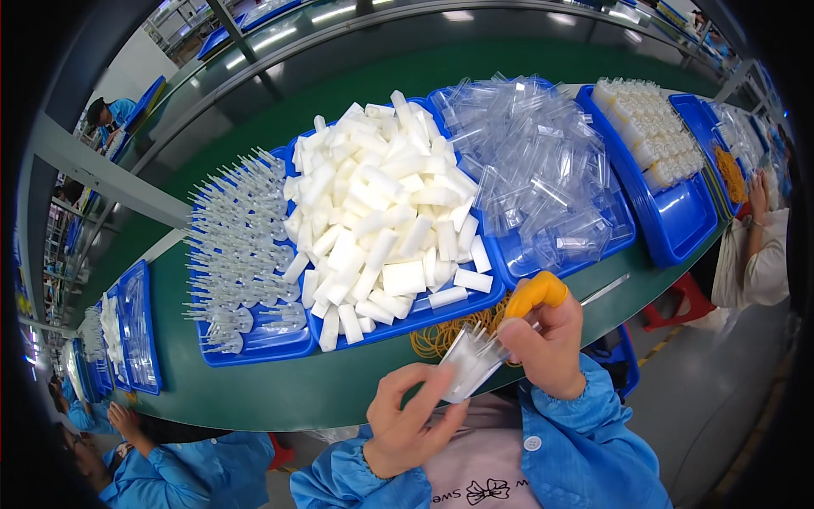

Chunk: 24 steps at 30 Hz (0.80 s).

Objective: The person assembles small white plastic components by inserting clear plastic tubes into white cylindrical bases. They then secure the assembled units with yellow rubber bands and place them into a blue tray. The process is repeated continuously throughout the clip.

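Note:
Close to my body, just off the table's near edge, my left hand [411, 416] grips a clear plastic case [469, 366] between thumb and fingers. Something white and thin prongs show inside the tilted case. My right hand [547, 343] is closed at the case's upper right side, thumb against it; a yellow finger cot [536, 294] covers the bent index finger. Whether it pinches the case or a part in it, I cannot tell. Behind the case lie tan rubber bands [434, 341]. A thin metallic strip [604, 289] rests on the table right of my right hand.
Blue trays hold thin-tipped translucent parts [237, 246], white foam blocks [381, 212] and clear plastic cases [526, 153]. Another blue tray [687, 222] holds rows of filled cases [649, 136]. Co-workers sit at lower left and far right; a red stool [681, 304] stands at right.

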Each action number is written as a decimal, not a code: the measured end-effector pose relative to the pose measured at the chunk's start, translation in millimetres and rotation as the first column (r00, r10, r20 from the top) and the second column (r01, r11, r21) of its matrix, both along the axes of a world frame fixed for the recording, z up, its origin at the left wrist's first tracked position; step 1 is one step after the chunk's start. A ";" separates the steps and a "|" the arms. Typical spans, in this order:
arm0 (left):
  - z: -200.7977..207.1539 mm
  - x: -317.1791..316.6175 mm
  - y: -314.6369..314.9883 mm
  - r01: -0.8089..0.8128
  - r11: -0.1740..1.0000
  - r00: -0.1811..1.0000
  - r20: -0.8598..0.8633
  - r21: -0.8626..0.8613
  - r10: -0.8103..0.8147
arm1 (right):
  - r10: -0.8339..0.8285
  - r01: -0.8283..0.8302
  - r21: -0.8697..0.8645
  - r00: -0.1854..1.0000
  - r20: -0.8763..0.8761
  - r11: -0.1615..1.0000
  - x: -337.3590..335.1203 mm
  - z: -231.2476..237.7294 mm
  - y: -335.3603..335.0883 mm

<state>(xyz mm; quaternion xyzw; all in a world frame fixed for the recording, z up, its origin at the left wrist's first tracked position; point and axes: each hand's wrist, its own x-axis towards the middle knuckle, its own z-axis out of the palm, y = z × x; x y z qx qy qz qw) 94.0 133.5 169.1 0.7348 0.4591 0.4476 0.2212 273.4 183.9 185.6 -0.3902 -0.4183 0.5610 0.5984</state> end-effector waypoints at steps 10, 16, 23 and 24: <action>6.8 -3.1 4.9 0.084 0.996 0.990 -0.109 -0.006 -0.084 | 0.045 -0.087 0.138 0.958 0.284 0.987 11.8 -4.1 1.7; -0.7 -1.1 -0.1 0.067 0.981 0.990 0.133 -0.182 -0.043 | 0.107 -0.161 0.127 0.929 0.354 0.979 13.8 0.7 7.1; -10.3 -4.7 11.8 0.894 0.183 0.365 0.902 -0.408 0.229 | 0.277 -0.427 0.070 0.693 0.665 0.902 20.1 8.1 12.7; -9.7 -4.8 16.3 0.891 0.089 0.420 0.884 -0.445 0.207 | 0.249 -0.434 0.115 0.692 0.678 0.893 18.2 8.2 13.2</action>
